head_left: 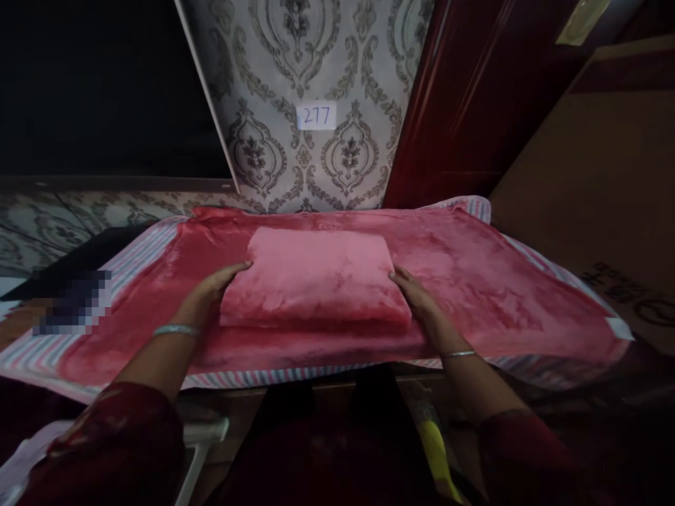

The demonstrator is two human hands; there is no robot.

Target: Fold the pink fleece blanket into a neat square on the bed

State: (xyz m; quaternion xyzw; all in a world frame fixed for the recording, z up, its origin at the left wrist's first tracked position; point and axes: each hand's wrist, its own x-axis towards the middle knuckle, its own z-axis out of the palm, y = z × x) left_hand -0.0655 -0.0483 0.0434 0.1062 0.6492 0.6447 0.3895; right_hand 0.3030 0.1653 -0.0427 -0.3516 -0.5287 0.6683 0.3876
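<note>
A thick pink fleece blanket (319, 277), folded into a neat rectangle, lies in the middle of the view. My left hand (224, 280) is at its left side, with the thumb on the upper face and the other fingers hidden by the folds. At the opposite side my right hand (414, 292) holds the edge in the same way, fingers partly out of sight. Beneath the bundle spreads a larger red-and-pink plush cover (464, 281), edged by striped cloth (142, 260).
Behind stands a patterned wall with a paper label (316, 116) reading 277. A dark screen (100, 91) is at the left. To the right are a dark red panel (464, 91) and a large cardboard box (595, 183). A pale frame (203, 432) stands below, near my left arm.
</note>
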